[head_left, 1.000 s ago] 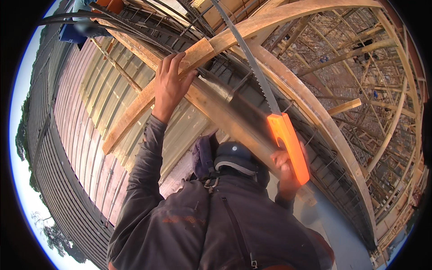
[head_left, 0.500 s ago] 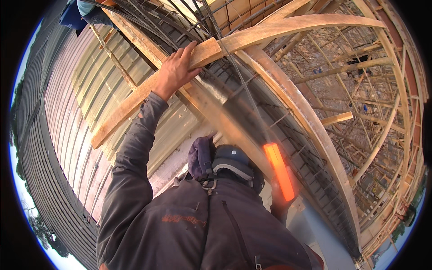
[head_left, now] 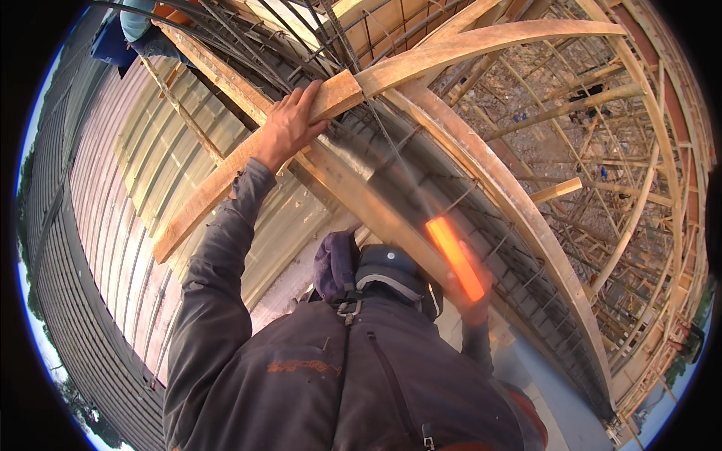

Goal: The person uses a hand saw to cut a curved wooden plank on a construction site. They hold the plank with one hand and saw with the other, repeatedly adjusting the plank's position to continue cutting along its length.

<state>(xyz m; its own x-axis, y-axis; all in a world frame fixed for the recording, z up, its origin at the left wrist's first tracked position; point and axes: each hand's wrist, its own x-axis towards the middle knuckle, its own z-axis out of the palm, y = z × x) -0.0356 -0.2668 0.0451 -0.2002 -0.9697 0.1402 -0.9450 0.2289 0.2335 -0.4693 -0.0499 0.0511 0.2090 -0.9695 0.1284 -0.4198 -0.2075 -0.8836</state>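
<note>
Two bare hands are at work on a long wooden plank (head_left: 199,203). It lies across a diagonal beam (head_left: 376,203), and curves in the fisheye view. The left hand (head_left: 287,129) has its fingers curled over the plank's upper edge, gripping it. The right hand (head_left: 472,284), blurred, has its fingers closed around the bright orange handle of a saw (head_left: 455,259) — its toothed blade (head_left: 342,36) crosses the plank just right of the left hand. Small orange lettering marks the chest of the dark jacket (head_left: 301,376) — the only writing I can make out. Ribbed roof sheets (head_left: 113,188) spread to the left; steel bars (head_left: 241,45) stand above; wooden poles (head_left: 594,101) criss-cross at right.
</note>
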